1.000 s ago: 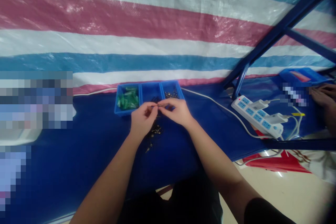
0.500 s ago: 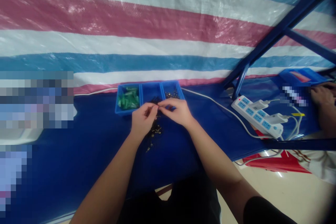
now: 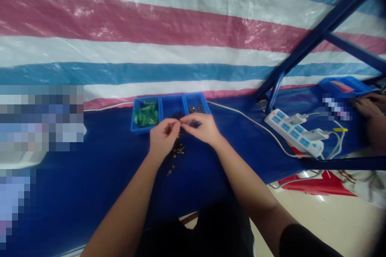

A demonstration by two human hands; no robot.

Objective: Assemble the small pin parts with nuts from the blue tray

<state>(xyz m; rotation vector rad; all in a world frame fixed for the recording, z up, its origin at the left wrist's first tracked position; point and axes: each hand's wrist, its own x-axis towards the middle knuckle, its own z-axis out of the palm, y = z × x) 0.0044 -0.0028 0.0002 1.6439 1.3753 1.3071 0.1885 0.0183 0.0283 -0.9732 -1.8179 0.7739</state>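
My left hand (image 3: pixel 162 138) and my right hand (image 3: pixel 201 127) meet fingertip to fingertip in front of a blue three-part tray (image 3: pixel 141 130). Both are closed in a pinch; whatever sits between the fingertips is too small to make out. Just below them, small dark and brass-coloured metal parts (image 3: pixel 178 150) lie loose on the blue table. Green pieces (image 3: pixel 146 113) fill the tray's left compartment. Dark parts show in the middle compartment, partly hidden by my fingers. Small shiny metal pieces (image 3: pixel 195 108) lie in the right one, behind my right hand.
A white power strip (image 3: pixel 294 132) with plugs and cables lies to the right, beside a blue metal frame (image 3: pixel 289 58). Beyond it are another blue tray (image 3: pixel 328 86) and another person's hands (image 3: pixel 368 106). A striped sheet (image 3: pixel 169 24) hangs behind the table.
Both hands stay pinched together at nearly the same spot, with only slight finger movement. The whole view has shifted slightly.
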